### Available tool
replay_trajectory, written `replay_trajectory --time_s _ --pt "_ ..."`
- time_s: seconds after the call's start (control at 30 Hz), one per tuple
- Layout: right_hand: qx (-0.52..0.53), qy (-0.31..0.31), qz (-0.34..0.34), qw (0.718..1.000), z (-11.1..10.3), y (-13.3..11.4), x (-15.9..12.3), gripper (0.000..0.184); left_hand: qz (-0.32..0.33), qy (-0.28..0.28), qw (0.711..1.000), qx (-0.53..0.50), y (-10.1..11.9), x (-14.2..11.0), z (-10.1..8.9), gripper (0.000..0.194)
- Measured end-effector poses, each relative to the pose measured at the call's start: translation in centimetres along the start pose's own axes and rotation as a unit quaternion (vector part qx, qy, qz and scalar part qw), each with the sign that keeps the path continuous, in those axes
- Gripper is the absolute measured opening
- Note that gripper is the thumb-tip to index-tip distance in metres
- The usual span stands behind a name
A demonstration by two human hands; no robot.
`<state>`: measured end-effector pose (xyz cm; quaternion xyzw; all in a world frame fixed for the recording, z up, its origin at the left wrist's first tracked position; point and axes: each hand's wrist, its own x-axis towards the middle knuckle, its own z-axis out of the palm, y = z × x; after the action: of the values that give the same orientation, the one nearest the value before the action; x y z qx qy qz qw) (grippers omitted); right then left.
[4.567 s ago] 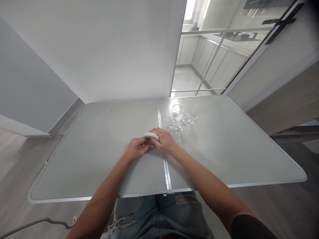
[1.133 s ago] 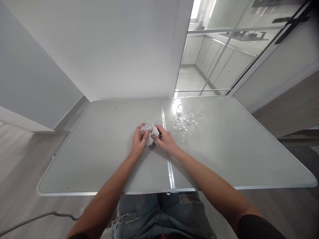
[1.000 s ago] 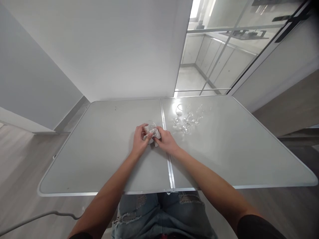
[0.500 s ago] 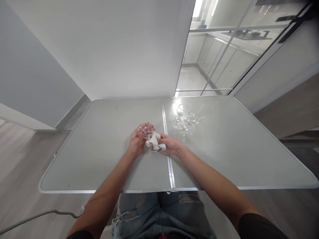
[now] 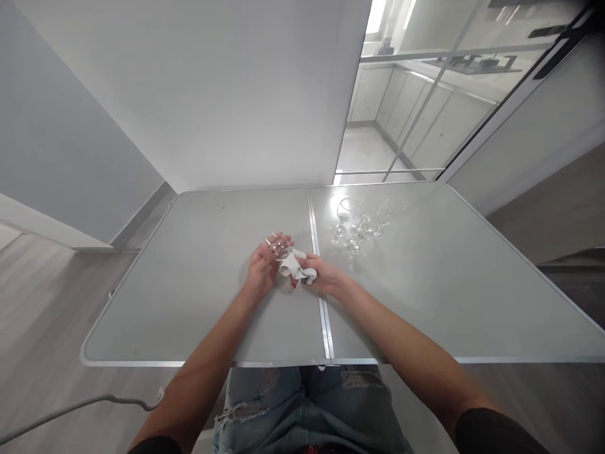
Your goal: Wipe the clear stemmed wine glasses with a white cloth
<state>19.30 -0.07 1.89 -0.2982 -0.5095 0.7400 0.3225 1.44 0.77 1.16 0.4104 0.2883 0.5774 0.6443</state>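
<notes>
Loosely crumpled white cloth (image 5: pixel 290 265) in right grip (image 5: pixel 324 275)

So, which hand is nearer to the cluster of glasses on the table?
Right. The right hand, holding the white cloth, is by the metal seam, on the near-left side of the glasses; the left hand is farther left.

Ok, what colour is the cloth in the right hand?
White; the cloth in the right hand shows in the head view, the only one.
</notes>
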Motion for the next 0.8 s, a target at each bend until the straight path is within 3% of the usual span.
replay_trajectory --time_s 0.07,0.1,0.2,0.23,0.27,0.33,0.4,0.47,0.57,0.67,0.73,0.8 --pt "-0.113 0.060 -0.033 0.991 -0.1 -0.2 -0.1 0.038 0.007 0.008 1.000 0.005 -0.1 0.2 0.1 0.059" --pt "-0.201 0.108 -0.060 0.972 -0.1 -0.2 -0.2 0.033 0.013 0.012 1.000 0.010 -0.1 0.3 0.2 0.057" --pt "-0.423 0.224 -0.135 0.867 0.5 -0.2 -0.3 0.020 0.041 0.023 0.999 0.024 -0.2 0.6 0.3 0.051" --pt "-0.451 0.241 -0.145 0.847 0.7 -0.2 -0.3 0.018 0.047 0.027 0.998 0.026 -0.2 0.6 0.3 0.050" --pt "-0.453 0.243 -0.144 0.845 0.9 -0.2 -0.3 0.018 0.049 0.032 0.998 0.025 -0.2 0.6 0.3 0.050" --pt "-0.385 0.211 -0.118 0.890 1.0 -0.2 -0.2 0.021 0.036 0.040 0.998 0.019 -0.2 0.4 0.3 0.050" --pt "-0.230 0.164 -0.065 0.957 0.7 -0.2 0.0 0.030 0.021 0.040 0.999 0.012 -0.2 0.2 0.2 0.051" --pt "-0.051 0.119 -0.010 0.992 0.2 -0.2 0.0 0.032 0.019 0.022 1.000 0.006 -0.1 0.1 0.2 0.053" --pt "0.124 0.069 0.046 0.989 -0.6 0.1 0.1 0.024 0.030 -0.012 0.999 -0.004 -0.1 0.1 0.3 0.054" --pt "0.188 0.067 0.086 0.976 -0.8 0.6 0.4 0.022 0.029 -0.023 0.999 -0.009 0.1 0.1 0.4 0.052" --pt "0.183 0.125 0.082 0.972 -0.5 0.8 0.6 0.026 0.034 -0.022 0.999 -0.009 0.1 0.1 0.6 0.053" --pt "0.127 0.232 0.029 0.964 -0.1 0.8 0.6 0.031 0.044 -0.016 0.999 -0.003 0.2 0.1 0.7 0.054"
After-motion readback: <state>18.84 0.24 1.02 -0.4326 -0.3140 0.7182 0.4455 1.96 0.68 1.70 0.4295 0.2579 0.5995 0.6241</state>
